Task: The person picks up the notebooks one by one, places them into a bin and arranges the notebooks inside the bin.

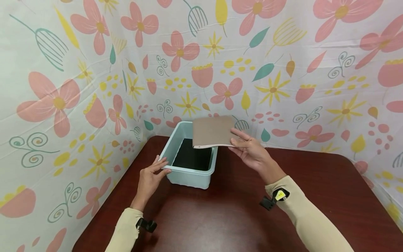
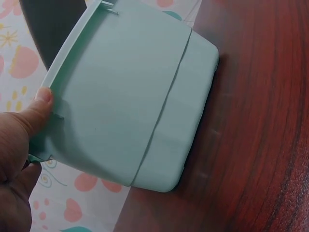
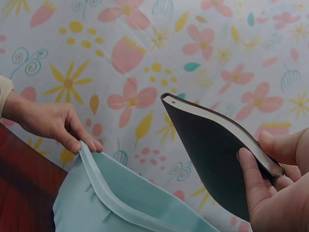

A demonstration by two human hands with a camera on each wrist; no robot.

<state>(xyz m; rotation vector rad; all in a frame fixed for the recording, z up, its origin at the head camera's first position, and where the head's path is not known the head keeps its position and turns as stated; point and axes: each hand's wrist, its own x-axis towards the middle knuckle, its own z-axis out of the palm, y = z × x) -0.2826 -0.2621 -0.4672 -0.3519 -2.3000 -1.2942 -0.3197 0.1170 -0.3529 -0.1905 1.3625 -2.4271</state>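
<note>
A light blue-green plastic bin [image 1: 189, 179] stands on the table. My left hand [image 1: 149, 180] pinches its near left corner, thumb [image 2: 42, 99] against the rim's outer side, as the left wrist view shows. Over the bin's right side, my right hand [image 1: 252, 154] holds a thin notebook [image 1: 214, 130] by its right edge. Its upper cover is taupe; from below, in the right wrist view, the notebook [image 3: 205, 150] looks dark, with pale page edges bowing slightly. Inside the bin lies a flat black rectangular thing [image 1: 190, 157], partly hidden by the notebook; its kind cannot be told.
The dark red-brown wooden table [image 1: 252, 210] has a rounded far right corner. A white cloth [image 1: 283, 115] printed with flowers and leaves hangs behind the table and along its left side, close to the bin. Black wrist mounts [image 1: 146, 225] sit on both sleeves.
</note>
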